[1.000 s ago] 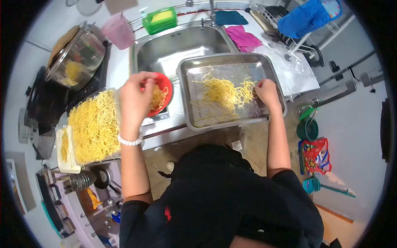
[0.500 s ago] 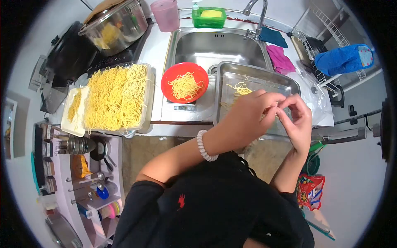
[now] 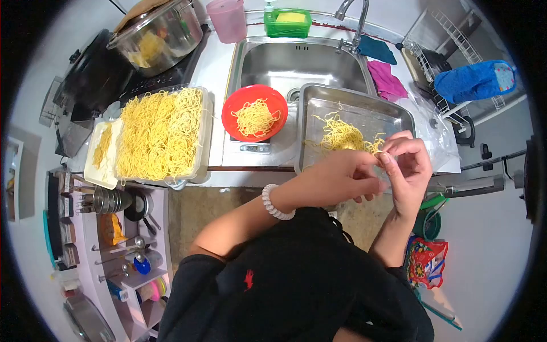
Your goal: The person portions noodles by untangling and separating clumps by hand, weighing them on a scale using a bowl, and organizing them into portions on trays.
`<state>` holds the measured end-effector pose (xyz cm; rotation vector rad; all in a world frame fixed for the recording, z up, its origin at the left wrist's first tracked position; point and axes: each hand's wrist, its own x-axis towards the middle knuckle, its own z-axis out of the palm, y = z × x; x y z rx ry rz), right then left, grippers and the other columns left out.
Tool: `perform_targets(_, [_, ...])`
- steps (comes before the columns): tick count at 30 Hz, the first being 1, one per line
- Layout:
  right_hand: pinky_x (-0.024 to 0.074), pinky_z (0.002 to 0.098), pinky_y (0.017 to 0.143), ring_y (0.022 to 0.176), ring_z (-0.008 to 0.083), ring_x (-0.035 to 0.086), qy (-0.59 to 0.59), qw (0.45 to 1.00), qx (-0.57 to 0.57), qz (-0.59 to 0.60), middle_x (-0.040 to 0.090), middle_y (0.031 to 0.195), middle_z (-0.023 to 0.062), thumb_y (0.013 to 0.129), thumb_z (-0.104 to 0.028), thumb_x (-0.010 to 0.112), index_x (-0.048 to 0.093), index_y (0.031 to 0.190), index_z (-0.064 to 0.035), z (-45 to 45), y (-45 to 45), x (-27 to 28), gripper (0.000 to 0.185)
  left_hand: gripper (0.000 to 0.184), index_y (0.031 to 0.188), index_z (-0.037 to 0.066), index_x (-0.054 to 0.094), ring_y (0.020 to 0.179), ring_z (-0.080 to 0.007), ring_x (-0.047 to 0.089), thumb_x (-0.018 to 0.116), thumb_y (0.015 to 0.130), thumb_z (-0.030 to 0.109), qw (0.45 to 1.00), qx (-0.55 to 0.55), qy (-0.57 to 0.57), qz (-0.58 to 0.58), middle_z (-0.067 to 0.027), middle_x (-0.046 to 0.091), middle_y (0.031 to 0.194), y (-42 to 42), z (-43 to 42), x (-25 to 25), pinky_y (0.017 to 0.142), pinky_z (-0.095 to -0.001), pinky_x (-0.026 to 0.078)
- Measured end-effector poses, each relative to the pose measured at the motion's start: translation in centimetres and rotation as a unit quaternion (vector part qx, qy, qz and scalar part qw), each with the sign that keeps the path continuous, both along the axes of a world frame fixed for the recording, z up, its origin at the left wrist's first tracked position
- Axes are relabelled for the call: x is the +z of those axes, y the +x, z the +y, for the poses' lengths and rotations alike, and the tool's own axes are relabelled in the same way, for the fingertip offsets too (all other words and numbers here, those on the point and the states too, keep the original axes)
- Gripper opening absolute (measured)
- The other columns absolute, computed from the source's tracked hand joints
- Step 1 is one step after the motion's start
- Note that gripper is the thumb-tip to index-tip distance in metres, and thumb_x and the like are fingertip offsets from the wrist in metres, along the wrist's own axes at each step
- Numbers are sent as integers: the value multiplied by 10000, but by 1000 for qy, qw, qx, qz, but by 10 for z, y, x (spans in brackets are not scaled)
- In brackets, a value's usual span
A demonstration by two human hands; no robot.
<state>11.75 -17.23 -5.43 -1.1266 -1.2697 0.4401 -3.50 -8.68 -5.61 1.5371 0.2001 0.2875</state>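
My left hand point(image 3: 345, 176) reaches across the front edge of the steel tray point(image 3: 393, 102), fingers curled and meeting the right fingertips. Beside it my right hand point(image 3: 409, 174) is closed, thumb and index finger pinched together. Whatever sits between the fingertips is too small and partly hidden to make out. Just behind the hands, a pile of yellow noodles point(image 3: 342, 137) lies in the tray, with some strands close to the right fingers. To the left, a red plate point(image 3: 229, 108) holding a noodle portion point(image 3: 256, 118) rests on a digital scale point(image 3: 254, 148).
A clear container of noodles point(image 3: 159, 137) stands at left, beside a white board point(image 3: 99, 178) with more noodles. Behind are the sink point(image 3: 302, 71), faucet point(image 3: 359, 28) and a large steel pot point(image 3: 165, 51). A blue mitt point(image 3: 473, 81) hangs from the rack at right.
My left hand has dropped lower and its fingers have shifted, uncovering more of the noodle pile. My right hand has moved slightly down, still pinched.
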Motion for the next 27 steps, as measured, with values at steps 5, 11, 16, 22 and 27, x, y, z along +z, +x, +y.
perform_targets(5, [428, 289, 824, 890, 184, 561, 24, 999, -20, -43, 617, 910, 100, 809, 46, 648, 575, 892, -16, 1, 6, -7, 127, 182, 951, 15, 677, 721, -56, 570, 619, 928, 185, 998, 62, -10, 16, 7, 628, 787, -18, 23, 10, 644, -237, 472])
perform_targets(11, [423, 284, 857, 919, 179, 580, -80, 996, -32, -37, 634, 938, 102, 836, 24, 635, 606, 903, 2, -13, 17, -28, 76, 197, 977, -12, 701, 708, -73, 591, 629, 909, 158, 904, 316, 276, 77, -27, 677, 799, -75, 68, 43, 664, -236, 491])
perform_targets(16, [441, 270, 815, 865, 158, 595, -141, 986, -65, -61, 650, 898, 63, 832, 1, 651, 627, 900, 19, -19, 22, -43, 74, 241, 999, -27, 702, 705, -98, 609, 650, 875, 173, 832, 305, 367, 282, -41, 692, 785, -106, 124, 3, 640, -249, 494])
perform_targets(22, [446, 262, 790, 831, 132, 582, -182, 976, -86, -85, 646, 873, 64, 833, -5, 640, 632, 879, 22, -24, 32, -57, 54, 293, 1104, 1, 680, 760, -103, 623, 631, 895, 201, 827, 432, 256, 254, -59, 700, 925, -146, 121, 10, 651, -255, 518])
perform_targets(27, [446, 256, 784, 815, 130, 574, -219, 969, -96, -68, 635, 846, 64, 837, -12, 635, 637, 896, 25, -25, 34, -60, 69, 301, 1124, 21, 677, 805, -89, 623, 627, 911, 227, 822, 449, 224, 270, -30, 693, 931, -158, 105, 22, 686, -253, 510])
